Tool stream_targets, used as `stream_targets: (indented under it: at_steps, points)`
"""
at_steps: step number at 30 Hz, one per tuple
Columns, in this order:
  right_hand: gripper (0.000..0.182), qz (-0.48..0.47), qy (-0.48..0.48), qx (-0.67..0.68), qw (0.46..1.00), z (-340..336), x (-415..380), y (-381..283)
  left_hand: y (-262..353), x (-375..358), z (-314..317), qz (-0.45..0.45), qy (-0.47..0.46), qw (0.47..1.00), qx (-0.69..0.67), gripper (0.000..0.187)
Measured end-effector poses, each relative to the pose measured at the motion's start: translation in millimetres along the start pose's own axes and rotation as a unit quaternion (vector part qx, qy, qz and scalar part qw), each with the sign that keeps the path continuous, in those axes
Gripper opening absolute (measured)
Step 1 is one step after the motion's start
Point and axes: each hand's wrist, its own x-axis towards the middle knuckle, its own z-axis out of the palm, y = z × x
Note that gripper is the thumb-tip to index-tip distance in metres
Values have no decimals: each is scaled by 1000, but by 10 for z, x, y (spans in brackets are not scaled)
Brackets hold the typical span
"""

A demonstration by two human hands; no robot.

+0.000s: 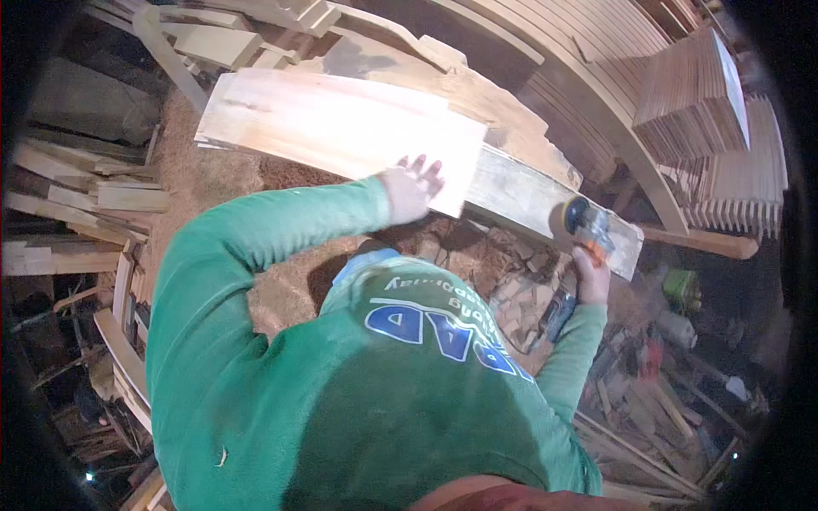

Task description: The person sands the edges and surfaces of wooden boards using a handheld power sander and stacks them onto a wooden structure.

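My left hand (411, 192) lies with fingers spread on the near edge of a pale wide wooden board (332, 115). The board rests across a narrower, greyish plank (524, 183) that runs on to the right. Over the right end of that plank, my right hand (592, 271) is wrapped around an angle grinder (594, 234). Its round disc (575, 215) is turned to the left, apart from the pale board. The grinder's grip is partly hidden by my fingers.
Sawdust (200, 175) and wood offcuts (520, 294) cover the floor below. Stacked slats (690, 102) and a long curved wooden piece (613, 123) stand at the upper right. More timber (132, 198) is piled on the left. A green object (680, 289) lies at right.
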Motion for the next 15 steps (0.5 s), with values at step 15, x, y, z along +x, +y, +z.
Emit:
stream_targets:
  at_steps: [15]
  points:
    - [44,-15,119,10,993,-809,-341,67,-954,320,-1644,-150,89,977,-125,26]
